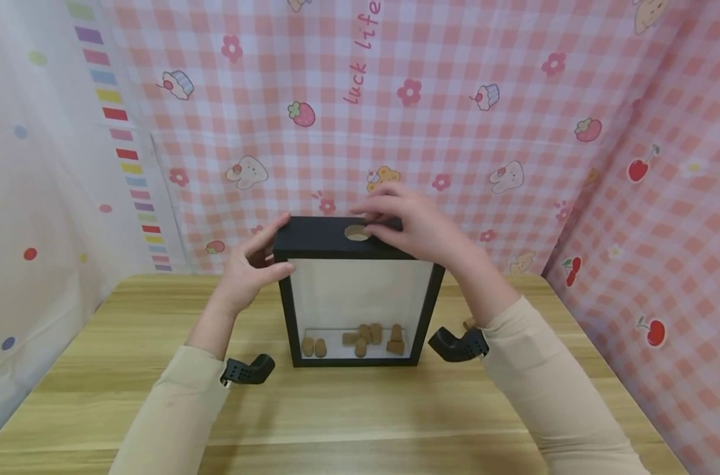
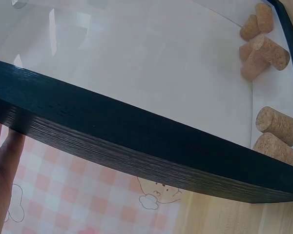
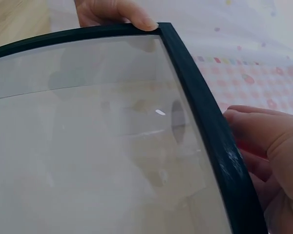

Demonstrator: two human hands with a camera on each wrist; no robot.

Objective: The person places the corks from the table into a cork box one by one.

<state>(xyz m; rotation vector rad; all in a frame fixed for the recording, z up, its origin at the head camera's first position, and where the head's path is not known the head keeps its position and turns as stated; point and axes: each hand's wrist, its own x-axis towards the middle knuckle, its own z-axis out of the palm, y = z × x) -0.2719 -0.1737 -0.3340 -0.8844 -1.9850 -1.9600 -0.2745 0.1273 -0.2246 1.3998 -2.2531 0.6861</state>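
A black-framed shadow box (image 1: 360,310) with a clear front stands upright on the table. Its top has a round hole (image 1: 357,233). Several corks (image 1: 366,333) lie at its bottom, also seen as corks (image 2: 278,126) in the left wrist view. My left hand (image 1: 247,267) grips the box's upper left corner, thumb on the front and fingers round the side and top. Over the top, right of the hole, is my right hand (image 1: 416,221), its thumb tip near the hole's rim. Its fingers are bent and apart from the thumb; nothing shows between them.
Another cork (image 1: 469,323) lies on the wooden table (image 1: 360,415), partly hidden behind the right wrist. A black wrist camera mount (image 1: 250,369) sits on the left sleeve, and another mount (image 1: 457,344) on the right. Pink checked cloth (image 1: 360,132) hangs behind.
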